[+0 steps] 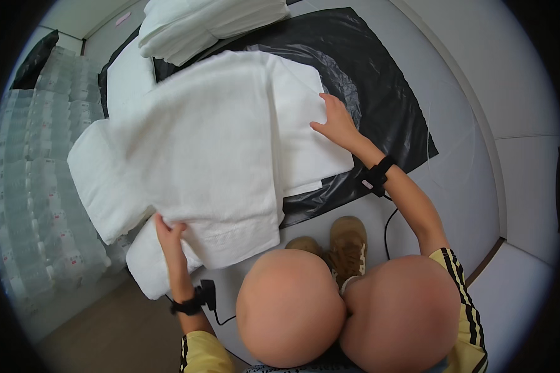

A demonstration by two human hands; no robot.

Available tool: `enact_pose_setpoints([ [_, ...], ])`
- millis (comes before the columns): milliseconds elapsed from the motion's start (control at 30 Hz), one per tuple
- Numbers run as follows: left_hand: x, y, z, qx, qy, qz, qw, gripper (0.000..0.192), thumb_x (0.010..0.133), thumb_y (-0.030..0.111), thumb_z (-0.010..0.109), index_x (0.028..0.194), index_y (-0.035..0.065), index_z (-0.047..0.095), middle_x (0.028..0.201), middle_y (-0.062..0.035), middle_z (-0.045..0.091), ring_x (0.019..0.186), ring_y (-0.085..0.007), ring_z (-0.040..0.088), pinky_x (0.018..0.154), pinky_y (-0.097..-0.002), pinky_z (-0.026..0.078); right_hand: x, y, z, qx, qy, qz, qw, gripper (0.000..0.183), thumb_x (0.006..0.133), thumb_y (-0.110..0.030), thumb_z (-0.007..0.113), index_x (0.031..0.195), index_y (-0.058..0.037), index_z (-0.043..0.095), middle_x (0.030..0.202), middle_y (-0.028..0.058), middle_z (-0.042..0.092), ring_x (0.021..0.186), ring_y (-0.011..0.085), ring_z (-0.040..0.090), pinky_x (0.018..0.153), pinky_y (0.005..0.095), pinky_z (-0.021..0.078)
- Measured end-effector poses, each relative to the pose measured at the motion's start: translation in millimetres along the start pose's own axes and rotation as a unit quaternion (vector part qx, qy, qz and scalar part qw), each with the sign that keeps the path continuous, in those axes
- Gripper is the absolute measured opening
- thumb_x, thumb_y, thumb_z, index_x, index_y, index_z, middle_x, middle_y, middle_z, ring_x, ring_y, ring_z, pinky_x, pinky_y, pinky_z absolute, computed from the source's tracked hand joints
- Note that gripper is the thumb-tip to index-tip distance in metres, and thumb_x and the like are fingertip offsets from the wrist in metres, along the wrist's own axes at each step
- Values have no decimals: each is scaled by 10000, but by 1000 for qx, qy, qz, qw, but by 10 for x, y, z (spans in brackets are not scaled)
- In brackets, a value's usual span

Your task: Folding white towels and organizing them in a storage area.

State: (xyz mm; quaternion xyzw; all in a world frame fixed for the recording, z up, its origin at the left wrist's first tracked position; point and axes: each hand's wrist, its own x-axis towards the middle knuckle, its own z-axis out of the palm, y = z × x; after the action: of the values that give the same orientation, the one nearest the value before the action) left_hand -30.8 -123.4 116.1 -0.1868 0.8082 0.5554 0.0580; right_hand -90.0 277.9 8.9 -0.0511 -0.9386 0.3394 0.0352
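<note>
A large white cloth, apparently a towel (210, 144), lies partly folded over other white cloths in front of me. My left hand (170, 233) is at its near left edge, thumb and fingers around a bit of the fabric. On the right, my right hand (333, 119) rests at the edge of a flat white cloth (298, 126), thumb and fingers spread. Folded white cloths stick out at the left (102, 186) and near left (147, 261). Part of the cloth's left side is blurred. Beneath everything is a black plastic sheet (387, 98).
A thick stack of folded white cloths (214, 23) stands at the far side. Clear air-cushion packaging (51, 196) lines the left. Pale walls (527, 107) rise at the right. My knees and brown shoes (348, 242) are close by, with black cables from both wrist straps.
</note>
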Motion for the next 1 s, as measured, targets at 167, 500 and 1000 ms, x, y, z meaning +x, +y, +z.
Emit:
enact_pose_setpoints([
  [167, -490, 9, 803, 251, -77, 297, 918, 752, 618, 213, 690, 1195, -62, 294, 1159, -210, 363, 1092, -321, 343, 927, -386, 273, 336, 157, 93, -30, 29, -20, 999, 783, 622, -247, 669, 1220, 59, 266, 1240, 260, 310, 1156, 372, 313, 942, 400, 313],
  [500, -4, -246, 1137, 332, -31, 160, 929, 418, 695, 92, 543, 1079, -41, 446, 926, -187, 529, 821, -259, 516, 708, -339, 410, 432, -243, 295, -122, -13, -68, 990, 513, 661, -237, 662, 1053, 16, 450, 1066, 193, 462, 943, 290, 478, 804, 328, 402],
  [1000, -202, 34, 1235, 107, -205, 250, 940, 246, 707, 76, 523, 936, -3, 565, 872, -143, 589, 861, -274, 535, 947, -398, 273, -59, -710, 254, 602, -352, 148, 701, 561, 829, -387, 469, 1203, 11, 342, 1132, 98, 474, 1047, 155, 436, 912, 303, 324],
])
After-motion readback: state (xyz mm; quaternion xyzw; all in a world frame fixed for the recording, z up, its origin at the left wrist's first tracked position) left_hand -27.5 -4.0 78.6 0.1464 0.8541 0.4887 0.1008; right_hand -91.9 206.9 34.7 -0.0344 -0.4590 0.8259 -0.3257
